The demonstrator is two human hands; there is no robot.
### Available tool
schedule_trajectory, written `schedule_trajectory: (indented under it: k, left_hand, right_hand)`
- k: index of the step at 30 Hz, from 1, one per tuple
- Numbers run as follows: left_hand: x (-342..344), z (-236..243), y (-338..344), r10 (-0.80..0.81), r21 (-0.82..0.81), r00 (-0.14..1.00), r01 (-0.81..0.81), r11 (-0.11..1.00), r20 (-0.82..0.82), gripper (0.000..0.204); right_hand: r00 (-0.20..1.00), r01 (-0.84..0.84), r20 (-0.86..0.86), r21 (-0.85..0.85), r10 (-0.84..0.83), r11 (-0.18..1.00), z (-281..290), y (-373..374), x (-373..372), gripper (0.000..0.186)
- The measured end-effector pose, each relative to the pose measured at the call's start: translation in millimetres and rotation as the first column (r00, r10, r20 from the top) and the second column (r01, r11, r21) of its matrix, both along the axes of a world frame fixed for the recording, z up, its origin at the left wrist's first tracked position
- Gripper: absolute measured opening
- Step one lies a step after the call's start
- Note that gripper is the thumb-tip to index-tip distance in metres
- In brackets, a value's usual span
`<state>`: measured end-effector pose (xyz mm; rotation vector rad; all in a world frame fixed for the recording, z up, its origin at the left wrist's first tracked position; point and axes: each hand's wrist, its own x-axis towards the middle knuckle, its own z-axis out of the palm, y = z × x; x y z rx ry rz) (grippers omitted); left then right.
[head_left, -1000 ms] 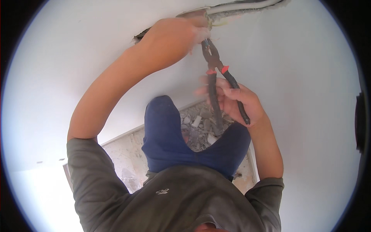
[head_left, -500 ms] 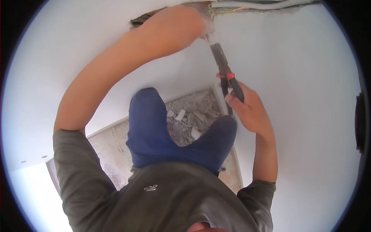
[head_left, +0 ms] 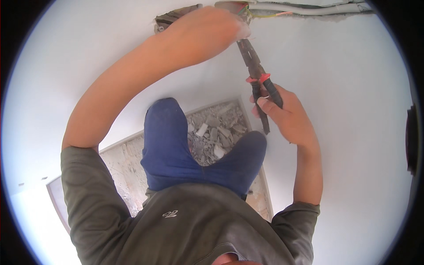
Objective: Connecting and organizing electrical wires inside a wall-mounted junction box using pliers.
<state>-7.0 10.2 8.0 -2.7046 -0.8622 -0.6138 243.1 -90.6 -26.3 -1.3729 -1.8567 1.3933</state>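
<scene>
Room under renovation, by the look of it: white wall [head_left: 353,110] cut open, pale conduit [head_left: 318,10] and loose wires [head_left: 268,16] exposed; broken rubble [head_left: 216,134] on stained floor [head_left: 127,167].

No readable lettering; one small emblem on the shirt
The dark olive-grey shirt [head_left: 194,201] carries a small pale emblem [head_left: 169,214] on its chest, a cluster of rounded outlines beside a pointed shape; at this size, no letters or numbers can be made out in it.
</scene>
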Motion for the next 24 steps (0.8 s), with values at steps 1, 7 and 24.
schedule_trajectory:
  k: [1,7,24]
  left_hand:
    - [0.1,0.1,1.1,0.023,-0.011,0.999,-0.023,1.000,-0.022,0.013]
    - [-5.9,9.9,5.8,-0.002,-0.017,0.989,-0.001,1.000,-0.149,0.007]
    - [1.8,-28.1,-6.8,0.017,0.092,0.993,-0.028,0.995,0.121,0.027]
  right_hand:
    - [1.000,0.006,0.003,-0.003,-0.006,1.000,3.3,0.8,0.8,0.046]
    - [0.961,-0.104,-0.276,-0.308,0.015,0.946,24.3,17.1,9.8,0.040]
    - [0.780,-0.225,-0.621,-0.393,-0.076,0.892,-28.3,-28.3,26.5,0.072]
